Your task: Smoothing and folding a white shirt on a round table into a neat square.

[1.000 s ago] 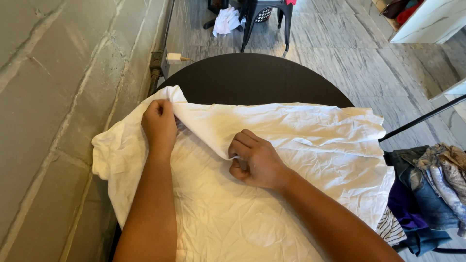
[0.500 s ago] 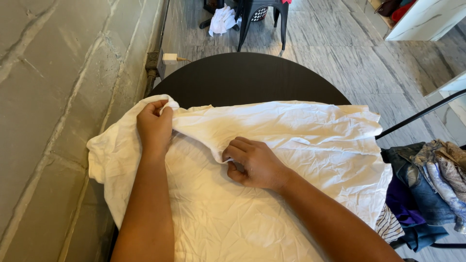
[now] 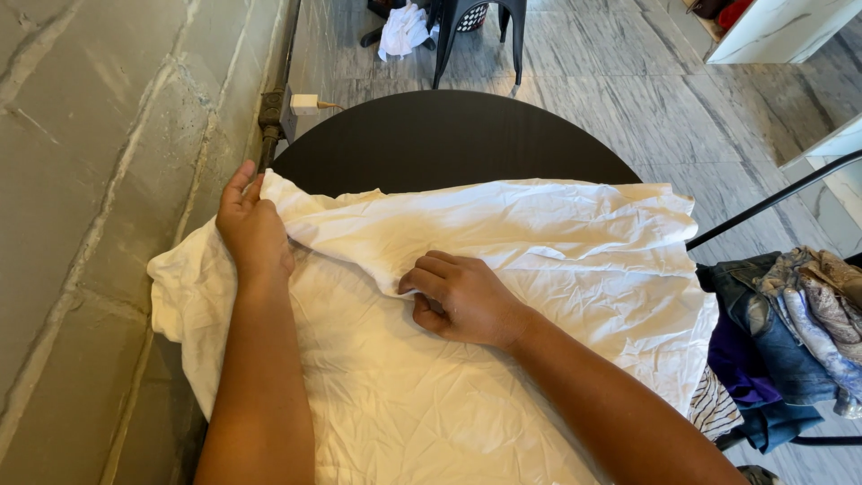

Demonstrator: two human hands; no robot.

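A wrinkled white cloth point(image 3: 539, 269) lies spread over a round black table point(image 3: 449, 135). My left hand point(image 3: 251, 229) grips the cloth's far-left corner near the table's left edge. My right hand point(image 3: 462, 296) pinches a fold of the cloth at its middle, with the fingers curled. A folded band of the cloth runs between the two hands. The cloth's left side hangs over the table edge by the wall.
A grey stone wall point(image 3: 108, 180) runs close along the left, with a socket and white plug point(image 3: 301, 105). A heap of clothes point(image 3: 790, 332) lies at the right. A black chair point(image 3: 476, 27) and a white rag point(image 3: 401, 27) stand on the floor beyond.
My left hand has pulled the cloth's corner further left, toward the table edge. My right hand has stayed on the fold at the middle, sliding slightly with it.
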